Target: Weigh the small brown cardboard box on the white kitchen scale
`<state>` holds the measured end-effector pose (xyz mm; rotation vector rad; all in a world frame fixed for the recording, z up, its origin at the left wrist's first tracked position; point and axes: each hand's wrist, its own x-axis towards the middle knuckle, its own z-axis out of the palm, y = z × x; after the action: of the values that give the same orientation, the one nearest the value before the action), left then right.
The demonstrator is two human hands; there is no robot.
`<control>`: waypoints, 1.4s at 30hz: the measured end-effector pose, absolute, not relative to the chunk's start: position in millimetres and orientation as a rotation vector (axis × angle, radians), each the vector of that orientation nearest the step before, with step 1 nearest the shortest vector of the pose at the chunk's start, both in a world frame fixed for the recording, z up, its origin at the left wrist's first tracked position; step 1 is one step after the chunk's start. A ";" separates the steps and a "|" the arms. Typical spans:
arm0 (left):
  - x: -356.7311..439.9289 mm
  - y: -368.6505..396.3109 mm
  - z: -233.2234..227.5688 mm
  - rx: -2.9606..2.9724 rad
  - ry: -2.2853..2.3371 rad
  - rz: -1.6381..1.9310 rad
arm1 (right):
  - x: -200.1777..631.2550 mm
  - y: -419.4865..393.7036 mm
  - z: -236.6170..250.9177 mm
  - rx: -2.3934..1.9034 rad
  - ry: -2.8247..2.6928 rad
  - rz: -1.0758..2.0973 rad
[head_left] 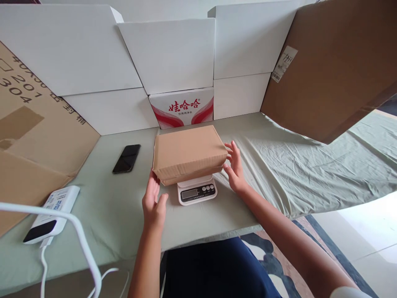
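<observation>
At frame centre, my left hand [153,203] and right hand [235,165] flank a brown cardboard box [189,153] resting on a white kitchen scale [197,190]; both hands are spread open, holding nothing, fingertips at its sides.

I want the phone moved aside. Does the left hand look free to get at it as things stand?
Probably yes. The left hand is open beside the cardboard box on the scale, and only bare tablecloth lies between it and the phone.
</observation>
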<state>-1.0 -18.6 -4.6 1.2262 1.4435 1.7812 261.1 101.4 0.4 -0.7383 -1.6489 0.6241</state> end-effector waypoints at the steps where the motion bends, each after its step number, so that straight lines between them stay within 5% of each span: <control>1: -1.0 -18.3 -4.8 1.220 1.447 1.773 | 261.4 101.4 1.1 -0.735 -1.645 0.639; 20: -2.8 -18.3 -11.6 1.153 1.473 1.683 | 259.9 98.3 2.5 -0.758 -1.694 0.793; 31: -23.1 54.6 59.5 1.424 1.238 1.797 | 232.1 155.6 62.7 -0.612 -1.677 0.655; 42: -27.1 110.8 -11.4 1.149 1.317 1.829 | 208.4 202.2 -1.5 -0.801 -1.596 0.868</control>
<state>-27.1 110.8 -11.4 1.1490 1.3168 1.8286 208.4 202.2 -1.5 -0.8010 -1.5960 0.8679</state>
